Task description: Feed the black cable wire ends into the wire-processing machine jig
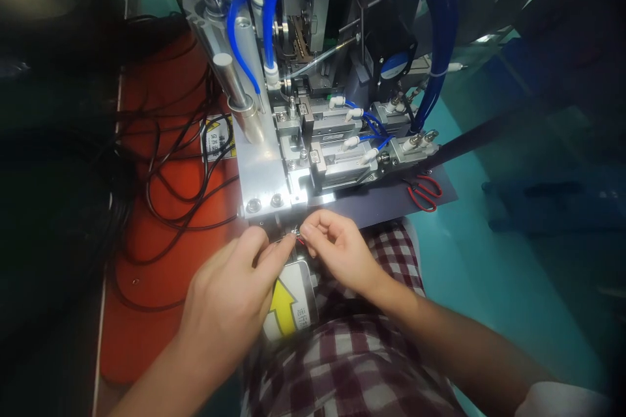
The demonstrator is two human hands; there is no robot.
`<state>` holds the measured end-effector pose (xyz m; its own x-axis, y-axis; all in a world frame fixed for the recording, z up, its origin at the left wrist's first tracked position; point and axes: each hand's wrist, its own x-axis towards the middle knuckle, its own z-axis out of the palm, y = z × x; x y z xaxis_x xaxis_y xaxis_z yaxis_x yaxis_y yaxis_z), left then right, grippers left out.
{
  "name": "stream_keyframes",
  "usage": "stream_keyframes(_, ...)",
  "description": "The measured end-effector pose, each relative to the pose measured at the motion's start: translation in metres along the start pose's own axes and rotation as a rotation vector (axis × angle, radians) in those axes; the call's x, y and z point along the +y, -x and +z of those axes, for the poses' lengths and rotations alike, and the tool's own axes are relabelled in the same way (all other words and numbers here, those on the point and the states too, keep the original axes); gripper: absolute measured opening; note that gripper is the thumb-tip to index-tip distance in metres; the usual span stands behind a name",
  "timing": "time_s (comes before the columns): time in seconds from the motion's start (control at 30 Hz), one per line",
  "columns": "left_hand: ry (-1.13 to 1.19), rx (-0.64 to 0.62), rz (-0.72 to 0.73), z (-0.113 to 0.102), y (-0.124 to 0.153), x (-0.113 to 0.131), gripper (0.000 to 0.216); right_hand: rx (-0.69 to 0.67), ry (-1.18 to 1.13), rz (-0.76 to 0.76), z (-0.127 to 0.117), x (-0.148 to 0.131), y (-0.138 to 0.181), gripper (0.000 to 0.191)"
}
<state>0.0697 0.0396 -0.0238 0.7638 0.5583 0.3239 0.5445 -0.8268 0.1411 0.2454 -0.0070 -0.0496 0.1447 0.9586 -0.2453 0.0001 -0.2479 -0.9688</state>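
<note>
Teal floor (454, 241) is stretching away to the right of the right hand (340, 247). A small part (296, 233), with a bit of red showing, is sitting between the fingertips of both hands. The left hand (227, 290) is pinching it from one side and the right hand is pinching it from the other; its shape is too small to tell. Just below the fingertips, a yellow arrow sign (286, 309) is facing up, and checked cloth (352, 365) is lying nearer the person. Just ahead of the hands, a metal plate (259, 176) is carrying a post, with cylinders (342, 166) standing right of it. Beyond the right hand, red-handled pliers (423, 193) are resting near a dark sheet's edge. Left of the left hand, black cables (148, 190) are looping over an orange board (141, 300). Farther ahead, blue tubes (443, 19) are arching.
</note>
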Motion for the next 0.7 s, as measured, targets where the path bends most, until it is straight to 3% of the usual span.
stream_keyframes(0.2, 0.012, -0.004, -0.007, 0.001, 0.0, 0.0, 0.034, 0.098, 0.189, -0.111, 0.003, 0.002, 0.003, 0.023)
stream_keyframes(0.43, 0.004, -0.001, -0.02, 0.001, 0.0, 0.001, 0.035, 0.095, -0.078, 0.031, 0.009, 0.0, 0.002, 0.028)
stream_keyframes(0.7, -0.032, 0.005, -0.016, -0.001, -0.001, 0.003, 0.035, 0.179, 0.161, -0.073, 0.012, 0.001, 0.006, 0.024)
